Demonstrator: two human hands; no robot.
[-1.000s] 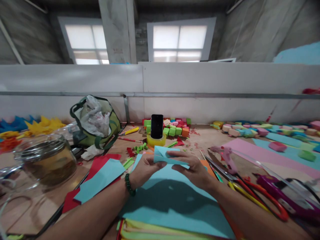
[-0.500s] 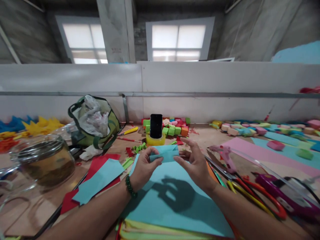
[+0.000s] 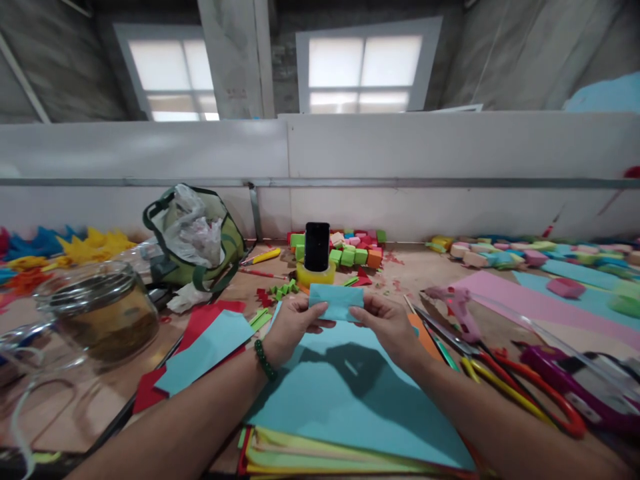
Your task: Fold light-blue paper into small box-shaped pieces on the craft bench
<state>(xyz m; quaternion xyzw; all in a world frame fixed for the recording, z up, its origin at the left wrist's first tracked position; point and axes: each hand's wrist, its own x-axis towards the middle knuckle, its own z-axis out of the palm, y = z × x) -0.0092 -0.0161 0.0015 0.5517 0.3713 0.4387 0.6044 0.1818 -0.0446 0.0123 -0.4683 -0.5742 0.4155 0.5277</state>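
Note:
A small folded piece of light-blue paper (image 3: 338,301) is held up between my two hands. My left hand (image 3: 295,328) pinches its left end, thumb on the near face and fingers behind. At the right end, my right hand (image 3: 389,328) grips it the same way. Underneath lies a large light-blue sheet (image 3: 360,400) on top of a stack of coloured paper (image 3: 310,453), with the shadow of my hands across it. To the left, a light-blue paper strip (image 3: 207,350) rests over red paper (image 3: 210,320).
A phone (image 3: 317,247) stands in a yellow tape roll (image 3: 315,275), with folded paper cubes (image 3: 350,256) behind. Scissors (image 3: 525,390), a pink glue gun (image 3: 463,310) and a purple device (image 3: 580,390) lie right. Left are a glass jar (image 3: 103,320) and a green bag (image 3: 227,233).
My right hand's fingers were spread and have closed on the right end of the paper. The raised paper flap now lies flatter. The view has shifted slightly.

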